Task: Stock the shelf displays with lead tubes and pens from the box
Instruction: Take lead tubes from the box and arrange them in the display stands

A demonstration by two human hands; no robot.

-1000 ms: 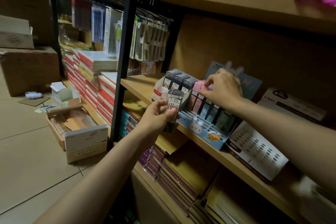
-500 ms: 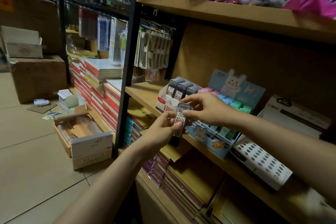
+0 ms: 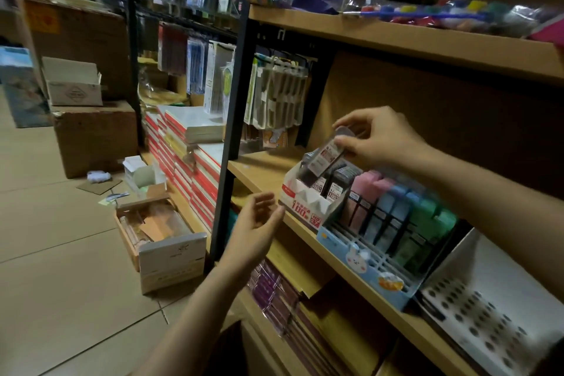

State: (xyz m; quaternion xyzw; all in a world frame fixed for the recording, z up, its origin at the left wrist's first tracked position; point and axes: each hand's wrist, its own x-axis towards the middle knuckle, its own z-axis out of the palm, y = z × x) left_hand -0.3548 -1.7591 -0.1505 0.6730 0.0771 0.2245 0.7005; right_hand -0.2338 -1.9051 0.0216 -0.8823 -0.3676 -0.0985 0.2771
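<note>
My right hand (image 3: 377,137) pinches a dark lead tube (image 3: 328,156) by its top, tilted over the white and red display box (image 3: 305,207) on the wooden shelf (image 3: 262,169). That box holds other dark lead tubes (image 3: 334,185). To its right a blue bunny display (image 3: 366,262) carries pink, blue and green tubes (image 3: 393,210). My left hand (image 3: 254,229) hovers below the shelf edge, fingers relaxed, holding nothing.
A white perforated pen display (image 3: 488,293) stands empty at the right. An open box (image 3: 158,238) lies on the floor beside the black shelf post (image 3: 227,146). Stacked notebooks (image 3: 189,162) and cardboard cartons (image 3: 91,137) sit at the left. Books fill the lower shelf (image 3: 290,293).
My right hand took the lead tube from my left hand and lifted it up over the white display box. My left hand let go and dropped below the shelf edge.
</note>
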